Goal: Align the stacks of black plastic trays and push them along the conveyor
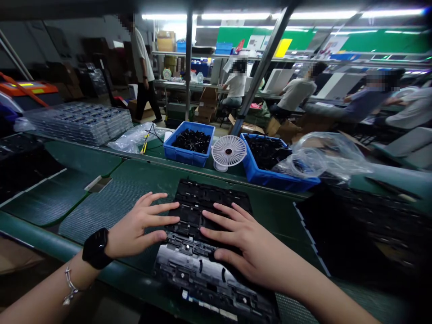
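In front of me a black panel of moulded plastic parts lies on the green work surface, its near section showing silvery strips and small screws or pins. My left hand is spread at the panel's left edge, fingertips over its dark far section; whether they press on it I cannot tell. Fingers apart, my right hand rests across the panel's middle and right side. Neither hand grips anything. A black watch and a bracelet are on my left wrist.
Behind the panel stand a blue bin of black parts, a small white fan and a second blue bin. Stacked clear trays sit at far left, a dark panel at right. Several people are beyond the bench.
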Motion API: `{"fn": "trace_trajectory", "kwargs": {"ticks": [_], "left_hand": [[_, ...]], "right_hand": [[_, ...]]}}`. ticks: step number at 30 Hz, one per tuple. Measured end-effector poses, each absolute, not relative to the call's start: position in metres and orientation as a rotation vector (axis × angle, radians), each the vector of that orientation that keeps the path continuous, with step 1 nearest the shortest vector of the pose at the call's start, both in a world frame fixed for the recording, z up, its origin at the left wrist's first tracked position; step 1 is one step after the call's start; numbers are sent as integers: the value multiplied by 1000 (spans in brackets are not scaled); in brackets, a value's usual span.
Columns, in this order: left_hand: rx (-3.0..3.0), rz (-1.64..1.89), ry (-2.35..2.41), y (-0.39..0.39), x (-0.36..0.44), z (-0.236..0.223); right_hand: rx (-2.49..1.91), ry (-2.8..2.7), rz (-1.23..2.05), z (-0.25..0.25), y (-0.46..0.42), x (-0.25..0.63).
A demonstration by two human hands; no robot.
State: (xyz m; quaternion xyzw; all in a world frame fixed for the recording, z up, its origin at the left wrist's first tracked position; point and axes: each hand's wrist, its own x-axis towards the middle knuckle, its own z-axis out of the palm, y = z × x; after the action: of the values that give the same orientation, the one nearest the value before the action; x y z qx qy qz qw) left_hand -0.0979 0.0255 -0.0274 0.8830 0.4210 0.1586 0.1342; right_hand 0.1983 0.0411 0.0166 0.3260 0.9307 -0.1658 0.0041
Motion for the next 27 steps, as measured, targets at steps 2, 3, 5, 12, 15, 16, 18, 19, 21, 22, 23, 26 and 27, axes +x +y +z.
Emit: {"fn": "trace_trajectory", "kwargs": {"ticks": [2,3,5,12,15,16,18,19,21,22,23,26,27], "left_hand": [[2560,471,1215,25,-99,-28],[2560,473,1212,25,-99,-29],[2560,471,1208,24,-100,-29],[2526,528,1221,23,-97,-29],[2495,610,1207,20,-89,-28],[2489,632,1202,17,-87,-28],[2486,663,1195,9,-84,-26],[2491,663,1191,4,-84,-24],[2517,625,1175,-10,-86,-22],[2536,593,1162,-17,-87,-21],[2553,558,1148,-24,-89,-21],[2574,475,1135,-39,-93,-23],[2572,457,1140,-42,-95,-24]], "right_hand": [[1040,2912,-528,17,40,199],[1047,2911,-531,17,40,200],[1054,2911,-535,17,39,201],[1081,2969,-559,15,37,200],[1069,3014,-525,16,36,193],[1069,3030,-510,17,34,191],[1055,3053,-500,21,27,187],[1031,3058,-505,23,22,186],[947,3042,-535,28,9,185],[899,3025,-554,30,2,184],[856,3004,-572,31,-4,184],[802,2944,-596,28,-17,184],[806,2930,-595,25,-20,184]]}}
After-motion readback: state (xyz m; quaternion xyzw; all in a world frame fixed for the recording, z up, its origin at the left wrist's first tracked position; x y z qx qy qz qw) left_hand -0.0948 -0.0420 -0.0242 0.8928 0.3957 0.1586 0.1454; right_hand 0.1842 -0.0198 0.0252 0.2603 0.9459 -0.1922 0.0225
